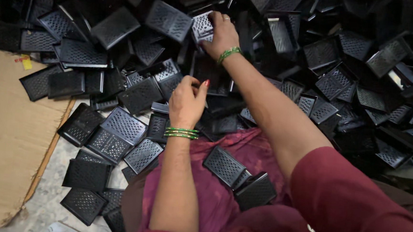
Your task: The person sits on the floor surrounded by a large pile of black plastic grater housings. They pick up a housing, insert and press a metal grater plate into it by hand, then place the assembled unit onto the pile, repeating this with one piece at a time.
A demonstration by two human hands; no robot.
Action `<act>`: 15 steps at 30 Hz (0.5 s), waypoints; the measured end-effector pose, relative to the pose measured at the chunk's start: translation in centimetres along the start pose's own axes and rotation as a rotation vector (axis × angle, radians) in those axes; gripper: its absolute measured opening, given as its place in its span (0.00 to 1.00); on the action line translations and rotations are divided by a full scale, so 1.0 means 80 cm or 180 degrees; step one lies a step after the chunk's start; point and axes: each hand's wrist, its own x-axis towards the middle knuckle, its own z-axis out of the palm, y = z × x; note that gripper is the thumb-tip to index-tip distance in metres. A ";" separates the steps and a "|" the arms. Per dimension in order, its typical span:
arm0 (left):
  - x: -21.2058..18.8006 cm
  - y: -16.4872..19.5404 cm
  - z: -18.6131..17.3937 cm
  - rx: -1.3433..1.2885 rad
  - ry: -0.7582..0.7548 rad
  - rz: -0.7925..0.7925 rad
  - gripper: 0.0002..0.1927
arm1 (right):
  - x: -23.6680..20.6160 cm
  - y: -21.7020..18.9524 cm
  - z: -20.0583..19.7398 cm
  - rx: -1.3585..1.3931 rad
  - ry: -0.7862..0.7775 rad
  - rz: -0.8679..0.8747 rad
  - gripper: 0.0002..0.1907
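My right hand (222, 33) grips a black perforated rectangular plastic tray (202, 27) by its edge atop the heap (352, 72), my left hand (186, 103) curled loosely closed nearby on nothing visible; tray judged light, stiff.

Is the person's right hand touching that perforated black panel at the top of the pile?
Touching. The head view shows the right hand with its fingers wrapped over the edge of the perforated black panel, no gap between them.

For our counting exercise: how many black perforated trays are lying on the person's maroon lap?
2. One perforated tray lies flat on the lap's middle; a second tray sits just right of it, tilted, their edges touching. Others may be hidden beneath the right arm.
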 end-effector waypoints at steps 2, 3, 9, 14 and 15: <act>0.001 0.004 0.000 -0.0103 0.0049 -0.0032 0.17 | -0.012 0.001 -0.010 0.0007 0.0129 0.0024 0.24; 0.000 0.005 0.000 -0.0154 0.0060 -0.0060 0.17 | -0.019 0.001 -0.017 0.0014 0.0195 0.0048 0.21; 0.008 0.006 -0.012 -0.1072 0.0677 -0.0380 0.21 | -0.076 -0.027 -0.078 0.1785 0.0582 0.0289 0.11; 0.001 0.016 -0.003 -0.3400 -0.0332 -0.0869 0.35 | -0.162 -0.096 -0.099 0.1554 0.0216 0.0119 0.17; -0.005 0.021 0.005 -0.3960 -0.0678 -0.0903 0.37 | -0.172 -0.107 -0.100 0.1152 0.0296 -0.0082 0.18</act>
